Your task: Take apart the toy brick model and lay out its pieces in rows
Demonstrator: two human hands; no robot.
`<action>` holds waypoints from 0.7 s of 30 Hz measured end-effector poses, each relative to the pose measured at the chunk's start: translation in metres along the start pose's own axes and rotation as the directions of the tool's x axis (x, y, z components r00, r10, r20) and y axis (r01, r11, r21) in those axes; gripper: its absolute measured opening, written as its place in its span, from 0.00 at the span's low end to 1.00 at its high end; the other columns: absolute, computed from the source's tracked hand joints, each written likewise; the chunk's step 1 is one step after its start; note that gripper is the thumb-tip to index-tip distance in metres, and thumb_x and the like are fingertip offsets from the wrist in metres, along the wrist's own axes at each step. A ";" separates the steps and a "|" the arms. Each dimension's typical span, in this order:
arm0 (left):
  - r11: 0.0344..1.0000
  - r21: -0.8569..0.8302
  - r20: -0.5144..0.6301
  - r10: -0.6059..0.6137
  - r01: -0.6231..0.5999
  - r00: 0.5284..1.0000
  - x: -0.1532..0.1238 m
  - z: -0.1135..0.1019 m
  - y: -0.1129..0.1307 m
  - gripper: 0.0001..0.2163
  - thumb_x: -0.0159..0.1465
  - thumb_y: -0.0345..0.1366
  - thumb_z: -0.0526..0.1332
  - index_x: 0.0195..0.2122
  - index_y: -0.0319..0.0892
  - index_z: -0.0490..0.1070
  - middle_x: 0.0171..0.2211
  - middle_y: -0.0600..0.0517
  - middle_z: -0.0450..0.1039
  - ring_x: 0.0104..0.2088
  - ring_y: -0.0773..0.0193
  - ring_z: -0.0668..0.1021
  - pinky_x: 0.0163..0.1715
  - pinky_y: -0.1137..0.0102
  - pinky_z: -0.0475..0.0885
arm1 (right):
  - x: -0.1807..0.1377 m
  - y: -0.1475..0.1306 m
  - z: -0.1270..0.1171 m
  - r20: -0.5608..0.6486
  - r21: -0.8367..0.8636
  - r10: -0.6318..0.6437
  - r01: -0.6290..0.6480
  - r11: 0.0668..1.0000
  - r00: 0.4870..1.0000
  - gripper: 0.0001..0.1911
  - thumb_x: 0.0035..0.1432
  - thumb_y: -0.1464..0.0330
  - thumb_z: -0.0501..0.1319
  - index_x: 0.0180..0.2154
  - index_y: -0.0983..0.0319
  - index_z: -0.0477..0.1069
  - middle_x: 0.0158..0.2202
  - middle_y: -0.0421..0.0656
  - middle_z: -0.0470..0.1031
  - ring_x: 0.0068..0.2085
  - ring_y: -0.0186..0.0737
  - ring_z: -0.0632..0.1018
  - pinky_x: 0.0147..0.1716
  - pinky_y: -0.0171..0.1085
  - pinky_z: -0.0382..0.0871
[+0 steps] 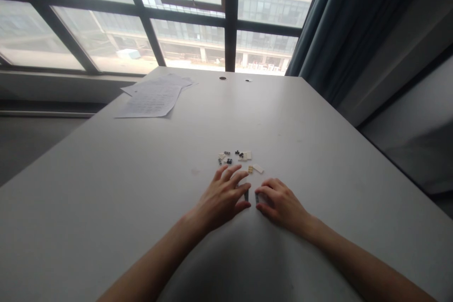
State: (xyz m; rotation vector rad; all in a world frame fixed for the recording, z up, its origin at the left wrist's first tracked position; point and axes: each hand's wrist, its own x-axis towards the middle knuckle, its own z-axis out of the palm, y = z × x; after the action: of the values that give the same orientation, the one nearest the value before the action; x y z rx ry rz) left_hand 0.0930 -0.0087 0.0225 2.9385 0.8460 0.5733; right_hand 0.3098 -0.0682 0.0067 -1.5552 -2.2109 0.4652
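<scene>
My left hand [226, 193] is closed just above the white table, its thumb and index finger at the two ends of a narrow grey building brick [247, 196]. The other fingers stretch forward. A small gap to the right, my right hand [279, 198] pinches a second grey building brick [257, 197] between thumb and fingers, which partly cover it. Just beyond my hands lie a tan brick [250, 169] and a white flat piece [258, 168]. Farther on is a loose cluster of small black pieces [229, 161], grey pieces [227, 153] and white bricks [244, 156].
Printed paper sheets [152, 99] overlap at the far left of the table [293, 127]. Two round holes, one a cable hole [222, 78], are near the far edge. Windows stand behind the table, and a dark curtain [329, 33] hangs at the right.
</scene>
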 end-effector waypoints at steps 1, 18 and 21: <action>1.000 0.006 0.014 0.001 -0.002 1.000 0.005 0.003 0.001 0.16 0.60 0.45 0.64 0.47 0.47 0.71 0.56 0.48 0.66 0.61 0.49 0.61 0.60 0.50 0.51 | -0.003 0.001 -0.001 -0.002 0.003 0.004 -0.004 1.000 1.000 0.14 0.55 0.67 0.64 0.45 0.59 0.72 0.44 0.45 0.71 0.46 0.45 0.70 0.49 0.44 0.66; 0.993 0.011 -0.183 -0.110 0.114 0.977 -0.033 -0.020 -0.040 0.13 0.63 0.42 0.62 0.47 0.45 0.71 0.50 0.46 0.72 0.55 0.51 0.69 0.52 0.55 0.64 | 0.001 0.004 -0.002 -0.042 0.009 0.055 -0.054 0.998 0.998 0.14 0.55 0.67 0.65 0.44 0.60 0.73 0.43 0.46 0.72 0.45 0.45 0.70 0.48 0.45 0.66; 0.989 0.010 -0.231 -0.144 0.150 0.962 -0.050 -0.019 -0.046 0.11 0.63 0.39 0.61 0.46 0.45 0.71 0.48 0.47 0.73 0.53 0.52 0.70 0.50 0.56 0.65 | 0.004 0.002 0.000 -0.052 0.001 0.061 -0.061 0.998 0.997 0.14 0.54 0.67 0.65 0.44 0.60 0.73 0.43 0.46 0.72 0.45 0.45 0.70 0.47 0.45 0.66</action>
State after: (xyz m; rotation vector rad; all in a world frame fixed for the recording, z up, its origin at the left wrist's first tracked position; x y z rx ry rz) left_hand 0.0240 0.0032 0.0169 2.8373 1.0902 0.9099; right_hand 0.3100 -0.0636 0.0063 -1.6199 -2.1299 0.4371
